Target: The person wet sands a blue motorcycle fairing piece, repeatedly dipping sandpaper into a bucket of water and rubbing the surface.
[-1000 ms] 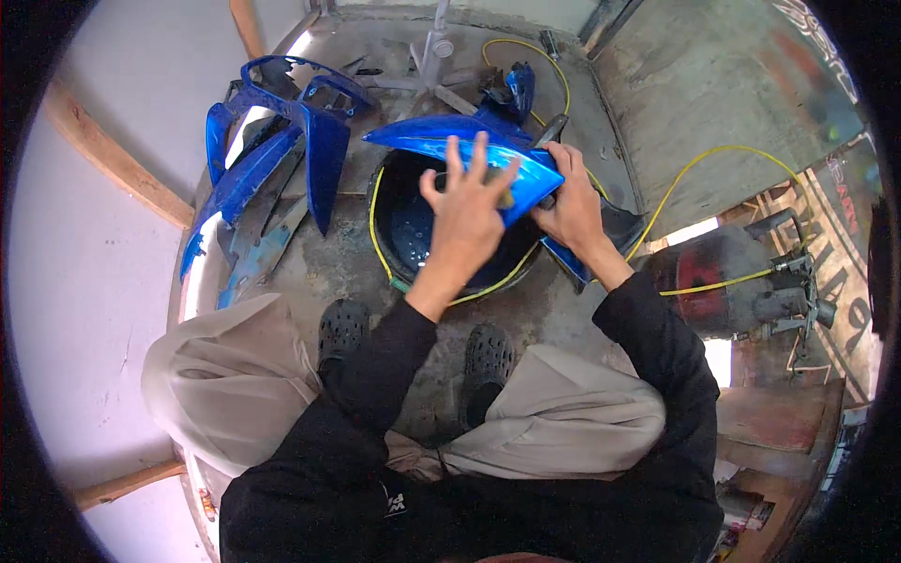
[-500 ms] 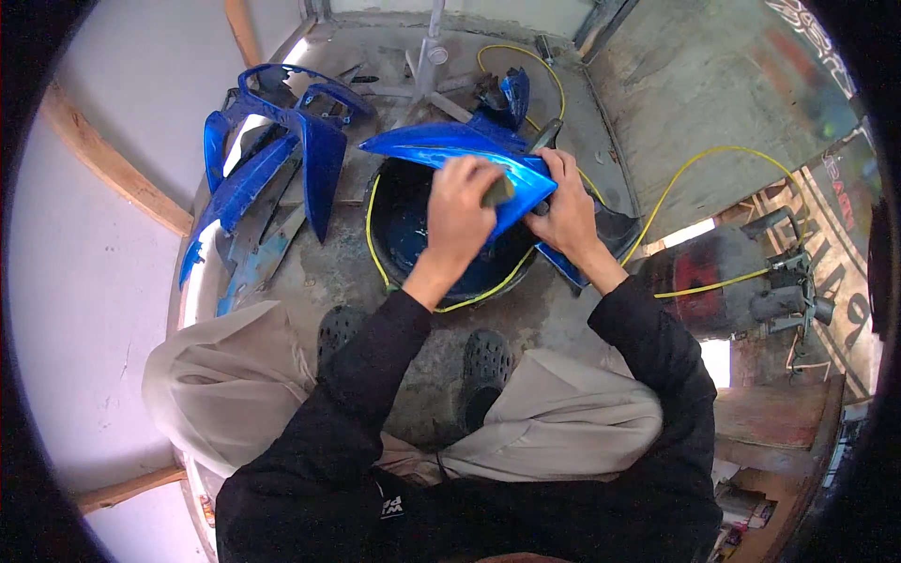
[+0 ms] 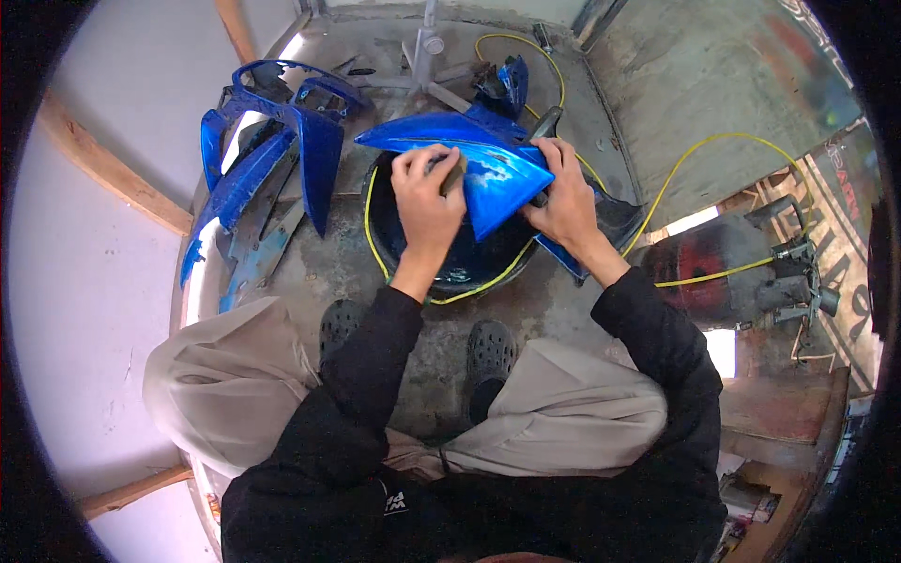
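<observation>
A glossy blue motorcycle fairing panel [image 3: 502, 192], pointed at its left end, lies tilted over a dark round basin [image 3: 450, 280]. My right hand [image 3: 566, 205] grips its right corner, thumb underneath and fingers over the top edge. In my left hand [image 3: 427, 202] is a small olive-brown pad [image 3: 455, 175], perhaps a sanding sponge, with the fingers closed round it. The pad sits against the panel's left part. Pale, whitish patches show on the panel's upper middle. Dark liquid seems to lie in the basin, partly hidden by the panel and my hands.
More blue fairing parts [image 3: 314, 155] lean at the left by the wall. Another blue piece [image 3: 512, 89] lies beyond the basin, near a grey metal stand [image 3: 427, 56]. A yellow hose [image 3: 699, 150] runs to a dark tank [image 3: 704, 267] at the right. Dark clogs [image 3: 492, 352] are on my feet.
My left hand has drawn the pad leftward across the panel, from its middle toward its left part, uncovering the whitish patches. My right hand keeps its hold.
</observation>
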`<action>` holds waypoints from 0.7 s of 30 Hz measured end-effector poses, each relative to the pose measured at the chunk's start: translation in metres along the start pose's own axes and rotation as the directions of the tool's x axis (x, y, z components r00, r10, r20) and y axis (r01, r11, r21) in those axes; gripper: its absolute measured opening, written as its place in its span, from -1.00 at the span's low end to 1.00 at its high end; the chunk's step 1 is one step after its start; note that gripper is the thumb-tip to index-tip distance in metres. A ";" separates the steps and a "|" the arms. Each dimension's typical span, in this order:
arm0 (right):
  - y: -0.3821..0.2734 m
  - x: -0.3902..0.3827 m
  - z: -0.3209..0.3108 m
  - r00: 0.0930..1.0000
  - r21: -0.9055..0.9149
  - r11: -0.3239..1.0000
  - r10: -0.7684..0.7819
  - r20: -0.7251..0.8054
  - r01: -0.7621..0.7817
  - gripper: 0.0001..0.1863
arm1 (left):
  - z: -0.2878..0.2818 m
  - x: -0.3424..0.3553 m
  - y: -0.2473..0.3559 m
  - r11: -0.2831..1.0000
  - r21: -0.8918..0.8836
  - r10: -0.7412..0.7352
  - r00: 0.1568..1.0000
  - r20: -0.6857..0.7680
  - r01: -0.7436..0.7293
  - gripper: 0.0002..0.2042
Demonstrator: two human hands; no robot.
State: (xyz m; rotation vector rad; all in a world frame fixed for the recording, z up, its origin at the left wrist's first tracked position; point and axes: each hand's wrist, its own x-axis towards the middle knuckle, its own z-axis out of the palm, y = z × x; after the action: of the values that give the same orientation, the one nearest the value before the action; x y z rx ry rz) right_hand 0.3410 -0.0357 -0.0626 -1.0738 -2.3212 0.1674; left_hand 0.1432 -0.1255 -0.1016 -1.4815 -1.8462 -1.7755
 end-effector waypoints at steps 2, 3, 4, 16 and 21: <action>0.000 0.001 0.000 1.000 0.019 1.000 -0.001 -0.010 0.001 0.08 | 0.000 0.002 0.003 0.967 -0.095 0.247 0.965 0.089 -0.238 -0.70; 0.001 0.001 0.000 1.000 0.019 1.000 -0.006 -0.008 0.006 0.08 | 0.000 0.003 0.004 0.909 -0.154 0.403 0.911 0.091 -0.387 -0.68; 0.001 0.002 0.000 1.000 0.022 1.000 -0.010 -0.010 0.010 0.08 | 0.000 0.004 0.004 0.893 -0.181 0.438 0.888 0.136 -0.413 -0.69; 0.000 0.001 0.000 1.000 0.009 1.000 0.004 -0.007 -0.004 0.05 | 0.008 0.009 0.006 0.998 0.064 0.012 1.000 -0.019 -0.011 -0.81; 0.003 0.004 0.000 1.000 0.037 0.999 0.001 -0.004 -0.001 0.05 | 0.010 0.009 0.018 0.944 -0.126 0.323 0.936 0.143 -0.306 -0.85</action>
State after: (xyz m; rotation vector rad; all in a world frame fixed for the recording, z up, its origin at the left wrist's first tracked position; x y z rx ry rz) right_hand 0.3410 -0.0310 -0.0621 -1.0557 -2.3055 0.2079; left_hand 0.1568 -0.1166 -0.0861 -1.8888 -1.4924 -1.6576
